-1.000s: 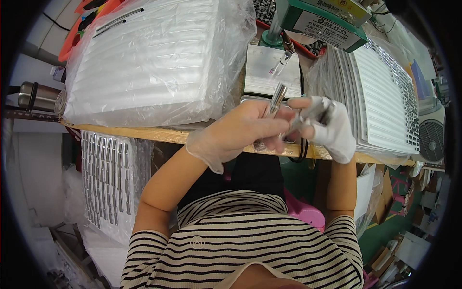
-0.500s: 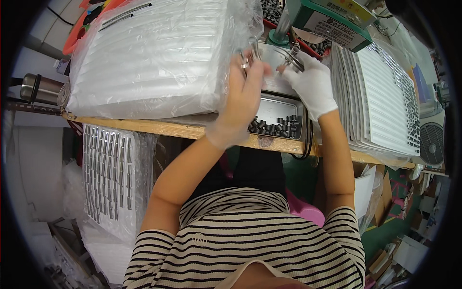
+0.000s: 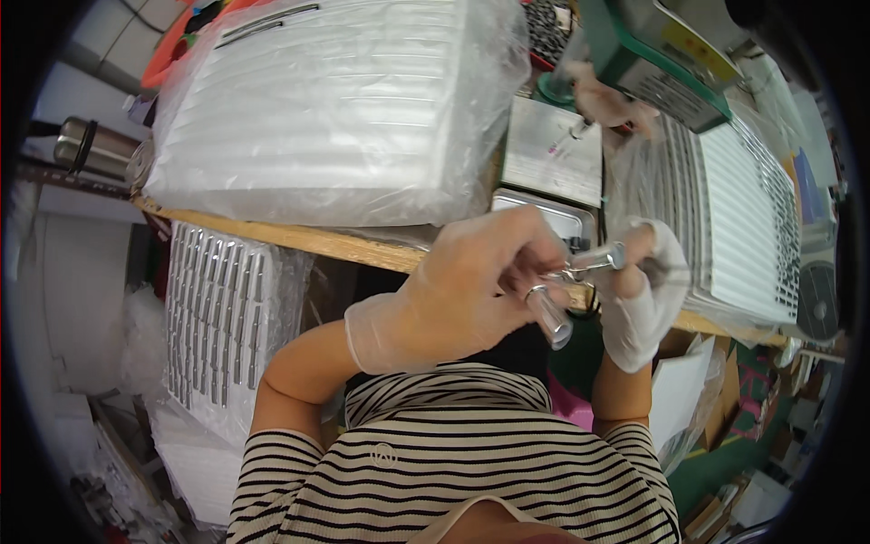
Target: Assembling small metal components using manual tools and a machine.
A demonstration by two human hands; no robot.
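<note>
Close to my body, my left hand [image 3: 480,281], in a thin translucent glove, is closed around several shiny metal tubes. One metal tube [image 3: 549,317] points down out of its fingers. Another metal tube [image 3: 596,257] sticks out toward my right hand [image 3: 645,290]. That hand wears a white glove with bare fingertips. Its thumb and finger are bent around the tube's far end. How the tubes meet between my left fingers is hidden. Beyond both hands, a metal tray [image 3: 544,210] is partly covered by my left hand.
A green press [image 3: 634,63] stands over a flat metal plate [image 3: 551,154]; a blurred skin-coloured shape [image 3: 612,100] shows beside it. A plastic-wrapped white stack [image 3: 317,118] fills the bench's left. White ridged sheets with metal tubes [image 3: 743,208] stand right. A steel flask [image 3: 95,147] lies far left.
Both hands have come back from the plate by the press toward my body, with metal tubes between them. The dark pincer-like tool seen at my right hand earlier cannot be made out now.
</note>
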